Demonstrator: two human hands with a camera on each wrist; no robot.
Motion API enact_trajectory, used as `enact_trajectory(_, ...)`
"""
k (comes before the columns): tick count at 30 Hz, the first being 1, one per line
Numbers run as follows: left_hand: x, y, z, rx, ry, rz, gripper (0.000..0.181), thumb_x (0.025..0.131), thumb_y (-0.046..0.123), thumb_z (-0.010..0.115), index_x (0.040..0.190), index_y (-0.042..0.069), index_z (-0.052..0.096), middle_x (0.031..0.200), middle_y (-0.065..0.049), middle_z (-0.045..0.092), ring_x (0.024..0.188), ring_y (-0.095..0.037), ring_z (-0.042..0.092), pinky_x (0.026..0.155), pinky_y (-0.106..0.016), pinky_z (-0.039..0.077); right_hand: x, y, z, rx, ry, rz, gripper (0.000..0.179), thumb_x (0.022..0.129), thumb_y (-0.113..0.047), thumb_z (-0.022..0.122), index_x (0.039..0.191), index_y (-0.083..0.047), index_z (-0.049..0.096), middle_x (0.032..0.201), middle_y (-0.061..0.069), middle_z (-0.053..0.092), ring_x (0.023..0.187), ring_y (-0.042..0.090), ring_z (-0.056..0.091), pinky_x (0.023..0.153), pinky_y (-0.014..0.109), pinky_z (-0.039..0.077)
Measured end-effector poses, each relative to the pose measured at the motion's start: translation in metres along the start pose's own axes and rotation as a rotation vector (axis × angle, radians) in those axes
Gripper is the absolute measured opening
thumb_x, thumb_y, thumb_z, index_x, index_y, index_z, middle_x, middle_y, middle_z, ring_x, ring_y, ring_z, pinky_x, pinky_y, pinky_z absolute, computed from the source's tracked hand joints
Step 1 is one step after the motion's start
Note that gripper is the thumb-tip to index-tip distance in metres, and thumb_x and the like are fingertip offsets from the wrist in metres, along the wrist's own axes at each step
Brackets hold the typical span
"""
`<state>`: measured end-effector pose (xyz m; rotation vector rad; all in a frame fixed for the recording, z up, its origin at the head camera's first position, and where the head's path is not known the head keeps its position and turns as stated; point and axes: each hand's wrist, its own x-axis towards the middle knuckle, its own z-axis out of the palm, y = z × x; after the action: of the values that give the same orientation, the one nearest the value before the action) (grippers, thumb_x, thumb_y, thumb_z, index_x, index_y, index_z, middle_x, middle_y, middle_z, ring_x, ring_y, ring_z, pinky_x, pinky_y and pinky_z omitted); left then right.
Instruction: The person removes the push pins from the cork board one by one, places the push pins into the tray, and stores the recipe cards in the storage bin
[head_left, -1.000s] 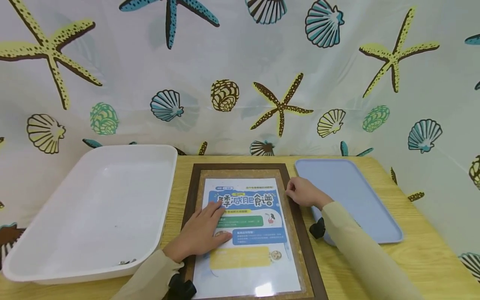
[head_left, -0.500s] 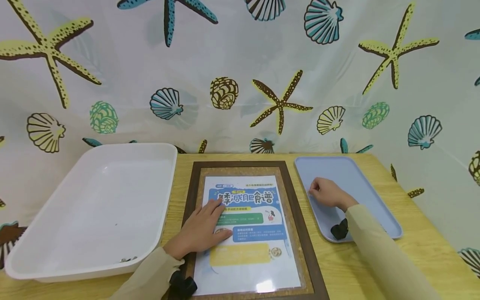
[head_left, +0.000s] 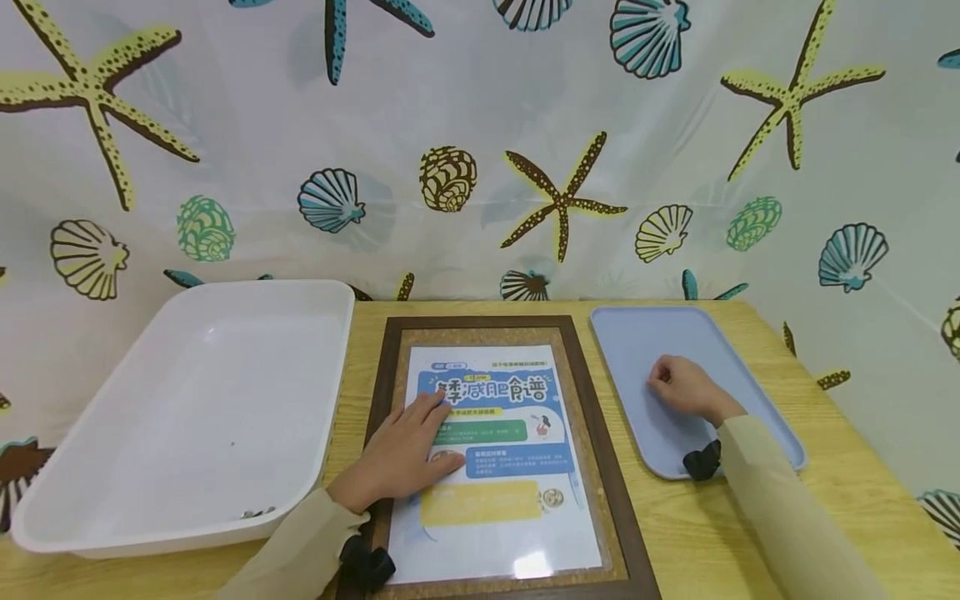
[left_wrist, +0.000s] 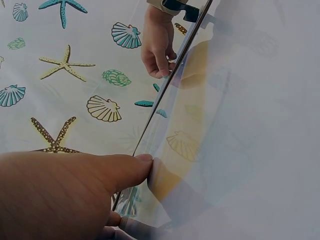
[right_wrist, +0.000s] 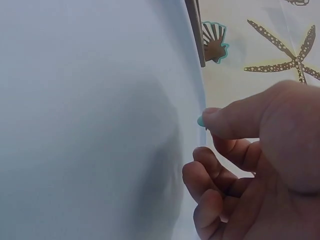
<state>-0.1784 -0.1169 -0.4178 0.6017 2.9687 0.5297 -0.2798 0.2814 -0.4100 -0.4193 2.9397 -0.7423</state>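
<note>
My left hand (head_left: 401,454) rests flat with spread fingers on the left side of a printed poster sheet (head_left: 517,546). The sheet lies on a cork board (head_left: 480,336) with a dark brown frame. In the left wrist view my left thumb (left_wrist: 115,172) lies against the glossy surface, which mirrors the curtain. My right hand (head_left: 692,390) is over the pale blue tray (head_left: 637,333) to the right of the board, thumb and index finger together. In the right wrist view they pinch a small teal-headed thumbtack (right_wrist: 201,121); the other fingers are curled.
A large white tub (head_left: 180,417) stands left of the board, with a few small metallic bits (head_left: 258,512) at its near edge. A curtain (head_left: 480,100) printed with shells and starfish hangs behind the wooden table (head_left: 697,533).
My right hand has moved right from the board's right edge to over the blue tray. The left hand stays on the sheet. The head view has tilted slightly down.
</note>
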Motion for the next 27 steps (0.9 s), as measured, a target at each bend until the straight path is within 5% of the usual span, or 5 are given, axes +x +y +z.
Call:
enact_trajectory(10,0.000,0.000,0.001,-0.015,-0.003,-0.005,0.070,0.089,0.042,0.062,0.141,0.000,0.043,0.153,-0.019,0.033,0.143,-0.039,0.027,0.113,-0.060,0.022,-0.004,-0.001,-0.004,0.012,0.050,0.032,0.009,0.092,-0.004,0.056,0.087,0.003,0.056,0.082,0.013,0.058,0.075,0.021,0.053,0.066,0.031,0.042)
enact_trajectory(27,-0.001,0.002,-0.002,-0.007,-0.010,-0.011,0.070,0.090,0.042,0.062,0.142,0.000,0.043,0.153,-0.019,0.032,0.143,-0.039,0.026,0.114,-0.059,0.022,-0.001,-0.036,0.005,0.057,-0.005,-0.086,0.013,0.094,-0.009,0.056,0.090,0.002,0.061,0.083,0.012,0.062,0.070,0.016,0.051,0.062,0.029,0.042)
